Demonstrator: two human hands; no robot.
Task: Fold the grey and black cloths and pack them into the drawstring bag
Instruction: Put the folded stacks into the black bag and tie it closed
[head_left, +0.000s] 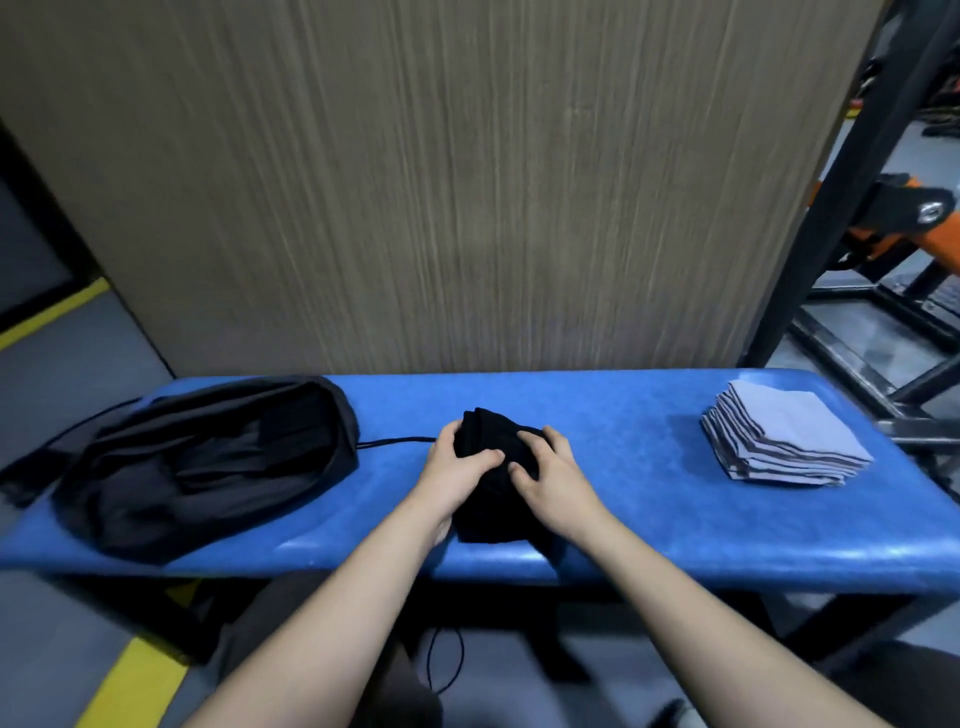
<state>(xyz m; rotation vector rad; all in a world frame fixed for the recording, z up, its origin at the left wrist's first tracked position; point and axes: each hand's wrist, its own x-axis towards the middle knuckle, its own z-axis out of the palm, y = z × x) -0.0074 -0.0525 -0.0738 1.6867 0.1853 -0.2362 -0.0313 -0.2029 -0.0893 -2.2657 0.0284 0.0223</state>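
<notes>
A bundle of black cloths (493, 467) sits mid-table (623, 467), its folds lost in the dark; the left hand (457, 467) and right hand (550, 478) each have it in their grip. The drawstring bag (208, 462) lies slack at left; folded grey cloths (779, 441) are stacked at right.

blue padded bench (649, 467) in front of a wood-grain panel (441, 182), yellow floor stripes (135, 686) on the left, black and orange metal frame (883, 234) off right.
</notes>
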